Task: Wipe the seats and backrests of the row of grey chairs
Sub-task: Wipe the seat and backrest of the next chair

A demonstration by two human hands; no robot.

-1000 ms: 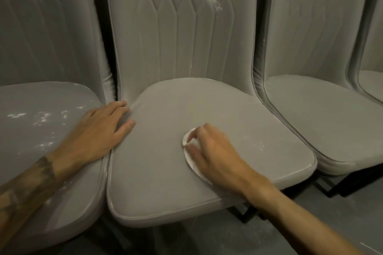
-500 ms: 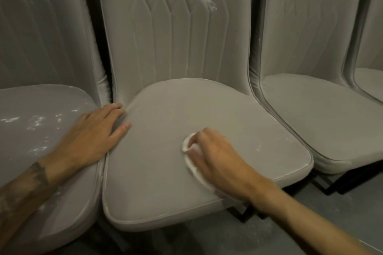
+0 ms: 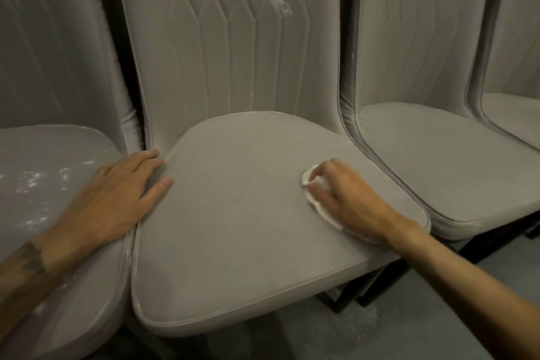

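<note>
A row of grey padded chairs fills the view. On the middle chair's seat (image 3: 239, 213) my right hand (image 3: 347, 199) presses a white cloth (image 3: 314, 184), its fingers curled over the wad near the seat's right side. My left hand (image 3: 117, 199) rests flat across the gap between the left chair's seat (image 3: 43, 172) and the middle seat, fingers straight. The middle backrest (image 3: 233, 52) carries a white smear at its upper right. White specks dot the left seat.
A third chair's seat (image 3: 453, 169) stands to the right, and a fourth chair's edge (image 3: 520, 120) shows at far right. Black chair legs (image 3: 350, 298) and a dusty grey floor (image 3: 336, 333) lie below the seats.
My right hand has slid the cloth rightward and a little farther back across the middle seat. The left hand has stayed in place on the seat edges.
</note>
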